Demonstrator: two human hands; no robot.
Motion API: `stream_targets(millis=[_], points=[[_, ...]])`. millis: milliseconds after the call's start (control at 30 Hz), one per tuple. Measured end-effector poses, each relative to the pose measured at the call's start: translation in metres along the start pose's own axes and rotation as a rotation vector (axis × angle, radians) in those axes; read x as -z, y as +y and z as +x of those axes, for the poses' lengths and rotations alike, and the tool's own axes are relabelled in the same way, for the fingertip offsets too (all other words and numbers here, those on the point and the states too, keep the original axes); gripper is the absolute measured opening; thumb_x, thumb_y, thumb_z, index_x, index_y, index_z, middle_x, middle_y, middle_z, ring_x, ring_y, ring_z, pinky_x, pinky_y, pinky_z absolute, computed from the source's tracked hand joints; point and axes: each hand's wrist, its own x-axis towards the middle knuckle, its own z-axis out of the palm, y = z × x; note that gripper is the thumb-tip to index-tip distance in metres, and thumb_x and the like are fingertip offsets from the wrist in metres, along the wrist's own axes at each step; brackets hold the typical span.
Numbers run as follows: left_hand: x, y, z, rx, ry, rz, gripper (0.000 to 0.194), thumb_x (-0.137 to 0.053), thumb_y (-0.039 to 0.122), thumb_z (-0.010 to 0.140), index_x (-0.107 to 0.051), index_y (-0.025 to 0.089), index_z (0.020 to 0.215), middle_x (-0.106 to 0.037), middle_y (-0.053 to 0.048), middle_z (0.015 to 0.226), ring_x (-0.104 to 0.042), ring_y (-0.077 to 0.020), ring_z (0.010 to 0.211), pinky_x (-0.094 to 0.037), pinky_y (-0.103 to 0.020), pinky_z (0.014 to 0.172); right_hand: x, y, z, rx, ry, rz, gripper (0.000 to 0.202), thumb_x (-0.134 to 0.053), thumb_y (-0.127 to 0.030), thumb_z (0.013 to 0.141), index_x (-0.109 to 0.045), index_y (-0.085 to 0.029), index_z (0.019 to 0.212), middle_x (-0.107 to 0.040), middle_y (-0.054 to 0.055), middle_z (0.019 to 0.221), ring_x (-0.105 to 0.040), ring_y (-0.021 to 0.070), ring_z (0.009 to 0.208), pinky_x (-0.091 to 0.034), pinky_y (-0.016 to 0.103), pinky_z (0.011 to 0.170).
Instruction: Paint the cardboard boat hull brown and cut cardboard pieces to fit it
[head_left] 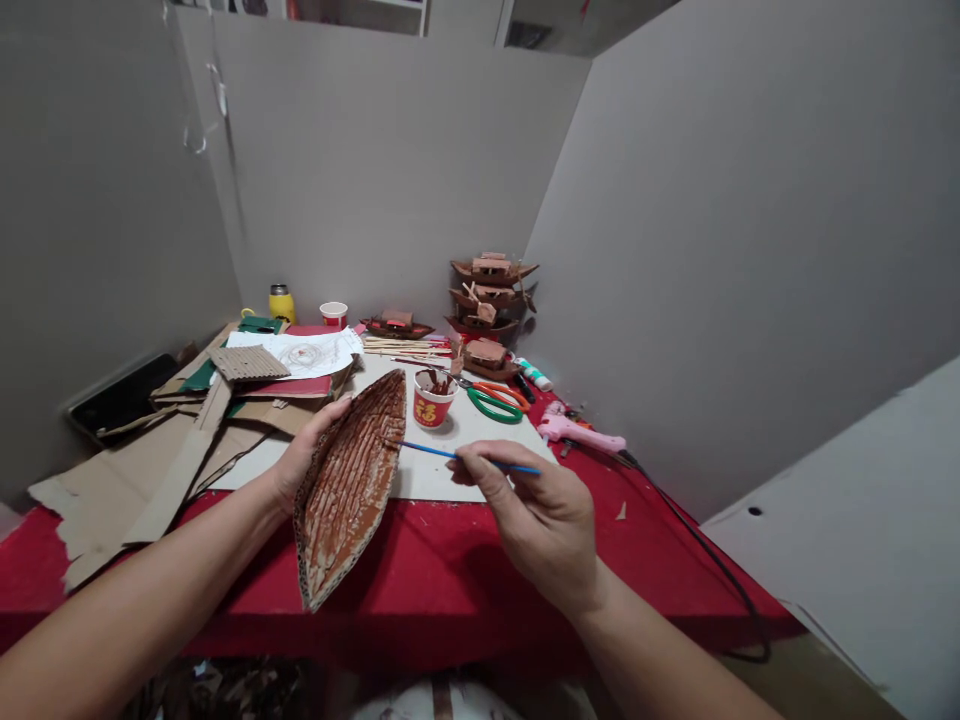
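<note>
My left hand (306,455) is closed on the left side of a cardboard boat hull (352,490), its fingers mostly hidden behind it. The hull is tilted toward me, and its ribbed inside is streaked with brown paint over bare cardboard patches. Between thumb and fingers, my right hand (529,510) pinches a thin blue paintbrush (427,449). The brush tip touches the hull's inside near its right edge. Just behind, a red paper cup (433,408) with brown paint inside stands on a white board (442,485).
Orange- and green-handled scissors (496,400) lie beside the cup. A pink glue gun (581,430) with a black cord is at right. Model boats (491,295) are stacked at the back. Cardboard pieces (105,490) cover the left; a yellow bottle (281,304) stands behind them.
</note>
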Motion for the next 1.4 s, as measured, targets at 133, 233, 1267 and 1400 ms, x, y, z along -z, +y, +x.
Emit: stream_targets(millis=[133, 233, 1267, 1400], points=[[0.000, -0.001, 0.000, -0.019, -0.034, 0.009, 0.029, -0.055, 0.031, 0.090, -0.074, 0.013, 0.102, -0.080, -0.008, 0.088, -0.075, -0.0213, 0.074, -0.059, -0.028, 0.072, 0.001, -0.002, -0.001, 0.012, 0.016, -0.009, 0.017, -0.063, -0.009, 0.089, -0.068, -0.022, 0.098, -0.072, 0.000, 0.081, -0.069, 0.0146, 0.069, -0.057, 0.028, 0.065], [0.001, -0.001, 0.001, -0.009, -0.047, 0.014, 0.032, -0.055, 0.034, 0.090, -0.074, 0.012, 0.103, -0.080, -0.009, 0.089, -0.075, -0.0228, 0.076, -0.059, -0.030, 0.073, 0.002, -0.005, -0.002, 0.018, 0.056, -0.012, 0.018, -0.063, -0.008, 0.088, -0.068, -0.023, 0.098, -0.072, 0.000, 0.080, -0.069, 0.0139, 0.067, -0.057, 0.027, 0.064], [-0.009, -0.007, -0.004, -0.220, -0.127, 0.117, 0.015, -0.069, 0.030, 0.081, -0.078, 0.018, 0.086, -0.080, -0.001, 0.085, -0.065, -0.0252, 0.113, -0.045, -0.027, 0.100, 0.005, 0.000, 0.003, 0.137, 0.015, -0.219, 0.008, -0.062, -0.014, 0.089, -0.064, -0.021, 0.089, -0.072, 0.003, 0.074, -0.068, 0.0161, 0.063, -0.054, 0.028, 0.061], [-0.008, -0.007, -0.004, -0.198, -0.126, 0.147, 0.019, -0.067, 0.030, 0.083, -0.078, 0.017, 0.091, -0.080, -0.004, 0.085, -0.063, -0.0260, 0.115, -0.043, -0.029, 0.102, 0.005, -0.002, 0.004, 0.190, 0.044, -0.276, 0.008, -0.061, -0.014, 0.089, -0.064, -0.022, 0.088, -0.073, 0.003, 0.074, -0.068, 0.0167, 0.064, -0.055, 0.029, 0.062]])
